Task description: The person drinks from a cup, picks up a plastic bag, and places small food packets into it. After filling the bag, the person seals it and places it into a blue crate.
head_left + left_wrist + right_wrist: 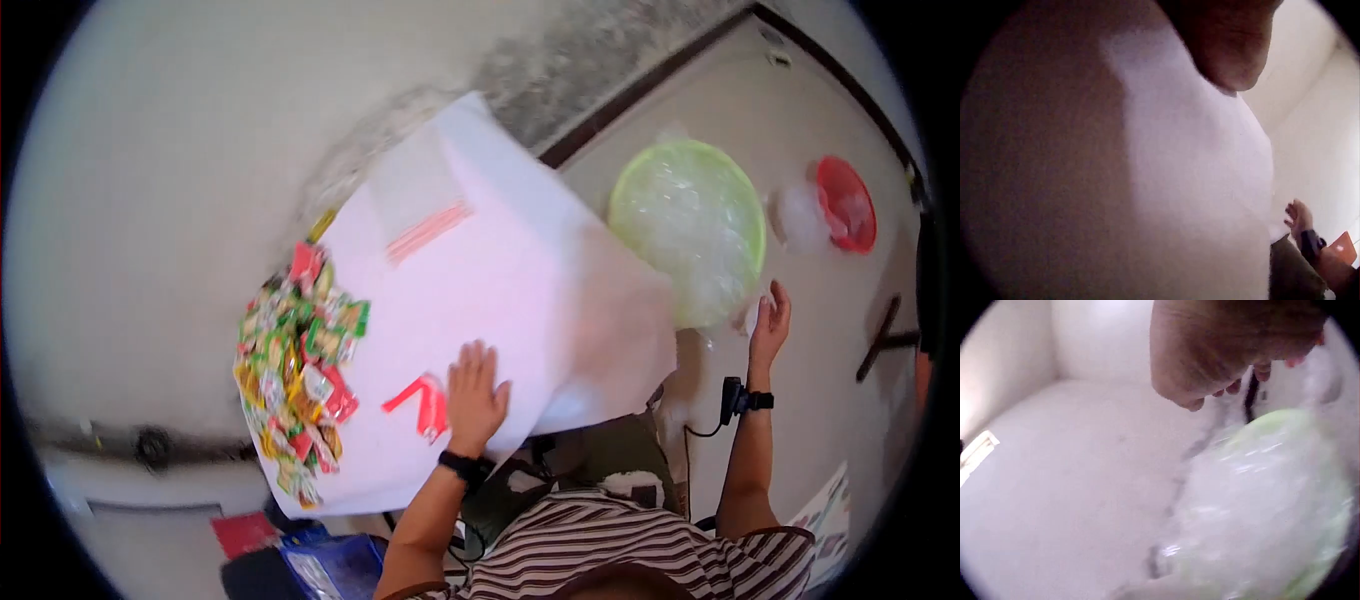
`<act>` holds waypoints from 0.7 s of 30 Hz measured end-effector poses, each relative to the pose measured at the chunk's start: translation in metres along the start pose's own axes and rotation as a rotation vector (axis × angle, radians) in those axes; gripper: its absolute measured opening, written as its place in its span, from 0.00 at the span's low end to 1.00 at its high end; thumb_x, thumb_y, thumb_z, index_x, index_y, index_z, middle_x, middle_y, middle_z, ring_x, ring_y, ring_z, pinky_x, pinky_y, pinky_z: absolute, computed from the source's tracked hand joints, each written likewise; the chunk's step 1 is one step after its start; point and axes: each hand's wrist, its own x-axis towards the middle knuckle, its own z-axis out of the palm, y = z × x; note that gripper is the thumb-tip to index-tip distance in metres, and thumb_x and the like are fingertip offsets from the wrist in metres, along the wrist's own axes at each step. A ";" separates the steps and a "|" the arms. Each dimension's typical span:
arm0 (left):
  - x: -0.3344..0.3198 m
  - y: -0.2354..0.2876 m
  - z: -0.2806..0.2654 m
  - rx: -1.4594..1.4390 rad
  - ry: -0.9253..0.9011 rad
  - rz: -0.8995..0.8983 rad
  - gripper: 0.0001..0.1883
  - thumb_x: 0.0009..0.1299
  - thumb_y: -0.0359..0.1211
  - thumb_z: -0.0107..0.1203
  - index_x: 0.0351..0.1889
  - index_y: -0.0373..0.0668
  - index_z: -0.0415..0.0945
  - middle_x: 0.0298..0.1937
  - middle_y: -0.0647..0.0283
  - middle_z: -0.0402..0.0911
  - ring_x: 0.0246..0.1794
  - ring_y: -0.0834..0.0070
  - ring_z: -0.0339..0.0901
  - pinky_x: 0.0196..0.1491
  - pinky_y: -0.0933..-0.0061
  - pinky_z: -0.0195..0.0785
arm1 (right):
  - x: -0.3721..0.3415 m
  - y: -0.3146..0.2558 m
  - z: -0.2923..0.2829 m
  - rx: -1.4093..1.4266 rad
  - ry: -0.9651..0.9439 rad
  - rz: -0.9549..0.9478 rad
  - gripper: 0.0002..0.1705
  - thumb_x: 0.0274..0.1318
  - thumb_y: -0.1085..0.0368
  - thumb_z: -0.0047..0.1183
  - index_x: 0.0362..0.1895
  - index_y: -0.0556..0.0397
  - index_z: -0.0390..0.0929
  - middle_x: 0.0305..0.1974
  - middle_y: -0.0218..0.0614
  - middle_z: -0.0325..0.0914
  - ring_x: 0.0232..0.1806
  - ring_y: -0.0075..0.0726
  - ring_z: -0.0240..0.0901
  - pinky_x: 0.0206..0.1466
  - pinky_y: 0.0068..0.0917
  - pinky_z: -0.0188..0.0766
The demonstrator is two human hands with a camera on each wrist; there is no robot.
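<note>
My left hand (476,394) rests on a white-covered table (510,330) with its fingers straight. Right beside it lies a red strip-like packet (431,408), bent at one end. Off the table's right side, my right hand (771,328) hangs over the floor with relaxed fingers, close to a light green basin (757,225) full of clear plastic bags (685,215). A small whitish patch shows by its palm. From the right wrist view, the same hand (1222,350) is above the basin's bags with its fingertips pointing down.
Small snack packets (300,370) in green, red and yellow are heaped along the table's left edge. Flat clear bags with red strips (428,232) lie toward the far side. A red basket (848,205) with whitish plastic stands on the floor at right. A wall borders the table's far side.
</note>
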 end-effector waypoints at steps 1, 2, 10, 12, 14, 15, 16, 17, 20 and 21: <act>0.001 0.000 0.005 -0.030 0.035 0.015 0.28 0.63 0.36 0.52 0.62 0.39 0.63 0.67 0.51 0.58 0.69 0.53 0.53 0.66 0.49 0.45 | 0.012 -0.036 0.020 0.017 -0.034 -0.045 0.23 0.60 0.68 0.46 0.60 0.55 0.64 0.59 0.39 0.66 0.61 0.37 0.62 0.61 0.33 0.59; 0.002 -0.001 0.007 -0.060 0.071 0.032 0.27 0.64 0.38 0.52 0.61 0.40 0.64 0.67 0.53 0.59 0.68 0.54 0.53 0.65 0.48 0.47 | 0.020 -0.072 0.040 0.068 -0.145 -0.129 0.21 0.60 0.69 0.46 0.58 0.55 0.66 0.57 0.38 0.68 0.60 0.37 0.64 0.60 0.32 0.59; -0.022 -0.042 -0.032 -0.077 0.388 -0.269 0.29 0.60 0.39 0.58 0.60 0.46 0.65 0.67 0.48 0.57 0.70 0.50 0.48 0.65 0.44 0.45 | -0.120 -0.300 0.167 -0.183 -1.218 -0.535 0.25 0.51 0.60 0.56 0.53 0.53 0.70 0.50 0.43 0.72 0.52 0.44 0.69 0.54 0.33 0.65; -0.036 -0.077 -0.020 -0.031 0.464 -0.336 0.30 0.58 0.40 0.60 0.59 0.45 0.67 0.65 0.47 0.59 0.68 0.48 0.49 0.62 0.42 0.46 | -0.170 -0.287 0.191 -0.237 -1.268 -0.706 0.30 0.49 0.55 0.58 0.55 0.54 0.68 0.52 0.48 0.70 0.54 0.52 0.66 0.56 0.36 0.65; -0.046 -0.113 0.011 -0.138 0.430 -0.221 0.27 0.58 0.39 0.59 0.57 0.45 0.69 0.58 0.49 0.68 0.61 0.51 0.60 0.57 0.46 0.54 | -0.205 -0.276 0.209 -0.308 -1.283 -0.729 0.32 0.48 0.56 0.58 0.58 0.53 0.65 0.54 0.49 0.67 0.57 0.53 0.63 0.57 0.38 0.64; -0.051 -0.120 0.006 -0.232 0.408 -0.147 0.16 0.62 0.34 0.51 0.48 0.45 0.73 0.46 0.56 0.73 0.55 0.57 0.66 0.47 0.58 0.63 | -0.220 -0.266 0.219 -0.300 -1.309 -0.756 0.32 0.48 0.56 0.58 0.58 0.53 0.65 0.54 0.49 0.67 0.57 0.53 0.63 0.57 0.38 0.64; -0.059 -0.123 0.007 -0.227 0.424 -0.182 0.16 0.62 0.34 0.51 0.48 0.45 0.73 0.46 0.56 0.73 0.55 0.57 0.66 0.47 0.58 0.63 | -0.231 -0.253 0.229 -0.392 -1.311 -0.803 0.32 0.49 0.57 0.57 0.59 0.52 0.64 0.56 0.50 0.65 0.60 0.54 0.60 0.59 0.43 0.61; -0.069 -0.124 0.009 -0.247 0.385 -0.141 0.14 0.62 0.32 0.48 0.46 0.44 0.73 0.40 0.57 0.73 0.49 0.59 0.69 0.44 0.60 0.65 | -0.243 -0.244 0.233 -0.485 -1.312 -0.845 0.32 0.49 0.58 0.56 0.60 0.52 0.63 0.59 0.52 0.62 0.62 0.55 0.56 0.60 0.48 0.59; -0.110 -0.126 0.001 -0.353 0.385 -0.182 0.12 0.63 0.28 0.44 0.44 0.43 0.72 0.36 0.58 0.74 0.41 0.61 0.74 0.39 0.63 0.68 | -0.272 -0.231 0.234 -0.697 -1.118 -1.001 0.32 0.51 0.59 0.53 0.61 0.51 0.62 0.63 0.53 0.55 0.67 0.56 0.49 0.61 0.61 0.52; -0.127 -0.125 0.000 -0.442 0.412 -0.229 0.13 0.63 0.26 0.42 0.44 0.43 0.73 0.36 0.57 0.75 0.38 0.60 0.75 0.38 0.63 0.69 | -0.272 -0.221 0.235 -0.692 -1.098 -1.021 0.33 0.52 0.58 0.52 0.62 0.50 0.61 0.65 0.53 0.53 0.67 0.57 0.47 0.62 0.63 0.49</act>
